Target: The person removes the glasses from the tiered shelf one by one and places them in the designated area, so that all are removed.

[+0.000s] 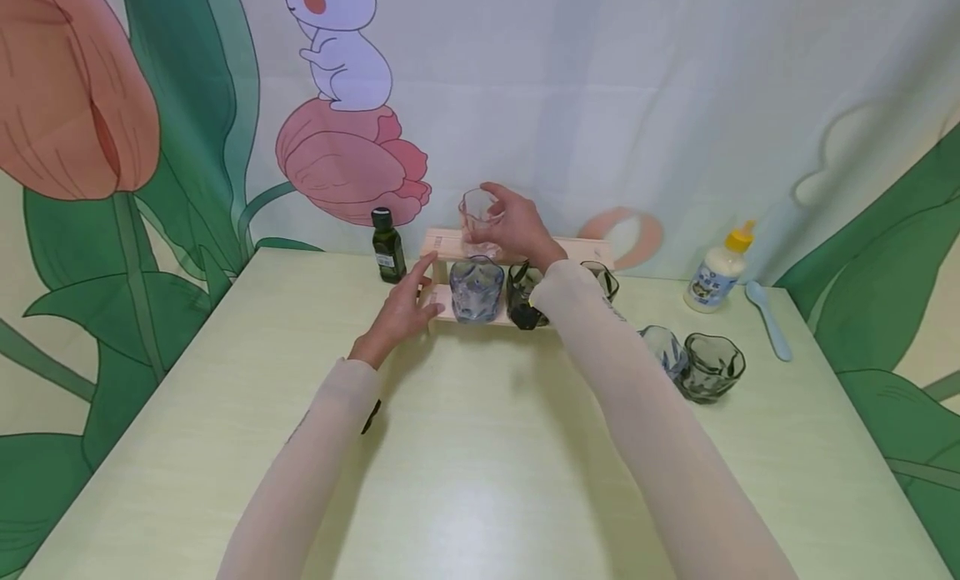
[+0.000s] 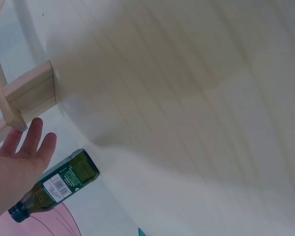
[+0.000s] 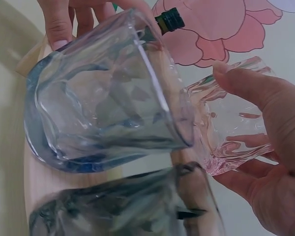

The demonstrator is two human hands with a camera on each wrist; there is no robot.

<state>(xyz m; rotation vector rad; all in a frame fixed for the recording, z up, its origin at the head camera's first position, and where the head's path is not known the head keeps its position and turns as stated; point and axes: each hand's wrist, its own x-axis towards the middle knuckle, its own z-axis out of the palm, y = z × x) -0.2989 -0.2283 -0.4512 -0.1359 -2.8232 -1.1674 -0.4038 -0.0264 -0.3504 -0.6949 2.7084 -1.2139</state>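
My right hand (image 1: 525,226) holds a clear, pink-tinted drinking glass (image 3: 238,115) between thumb and fingers, over the upper tier of a two-tier wooden rack (image 1: 442,243). At the rack's left end is my left hand (image 1: 396,315), its fairly straight fingers touching the wood in the left wrist view. A bluish glass (image 1: 477,292) stands on the lower tier, close to the left hand. Beside it is a dark grey glass (image 3: 123,209), partly behind the right sleeve in the head view. Another grey-rimmed glass (image 1: 606,278) shows at the rack's right end, mostly hidden by the right arm.
A dark green bottle (image 1: 388,255) stands just left of the rack. On the right side of the table are a bluish glass (image 1: 663,347), a grey-green glass (image 1: 711,368), a white bottle with a yellow cap (image 1: 712,276) and a light blue spoon (image 1: 769,323). A printed curtain hangs behind.
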